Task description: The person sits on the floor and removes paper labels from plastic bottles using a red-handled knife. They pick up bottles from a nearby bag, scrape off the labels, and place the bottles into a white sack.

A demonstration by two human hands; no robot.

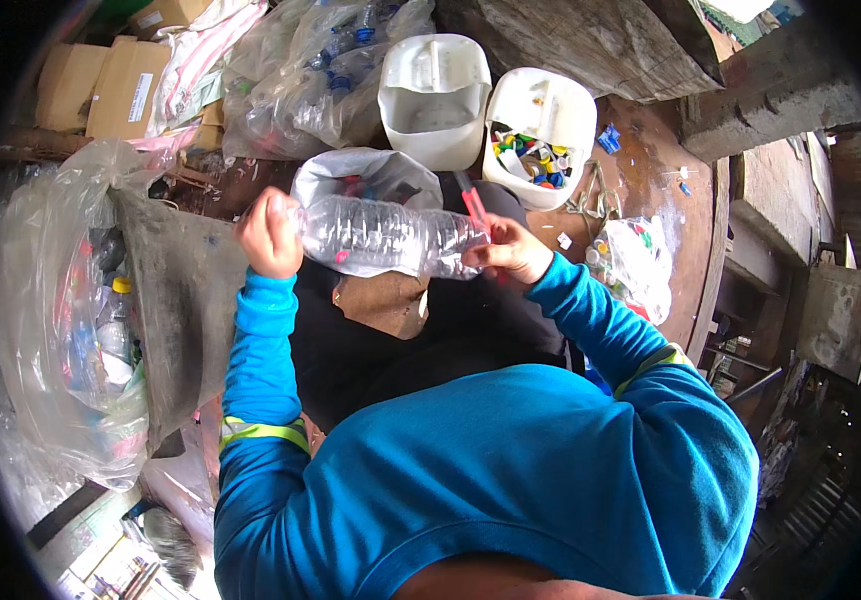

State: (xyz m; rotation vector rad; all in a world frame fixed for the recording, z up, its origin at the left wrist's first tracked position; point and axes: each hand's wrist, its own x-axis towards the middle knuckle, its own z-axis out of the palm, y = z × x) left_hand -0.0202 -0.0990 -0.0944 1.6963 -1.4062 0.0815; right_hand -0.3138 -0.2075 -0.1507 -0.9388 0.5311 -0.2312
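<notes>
A clear ribbed plastic bottle lies sideways between my two hands, above my lap. My left hand is closed around its left end, hiding the neck. At the other end, my right hand grips the bottle and also holds a red-handled tool, probably a cutter, pointing away from me. Beneath the bottle, a white sack with its mouth open stands between my knees, with mixed items inside that I cannot make out.
A white plastic container stands beyond the sack. Beside it, another white container holds many coloured bottle caps. Clear bags of bottles lie behind. At left is a large plastic bag; at right, a small bag of caps.
</notes>
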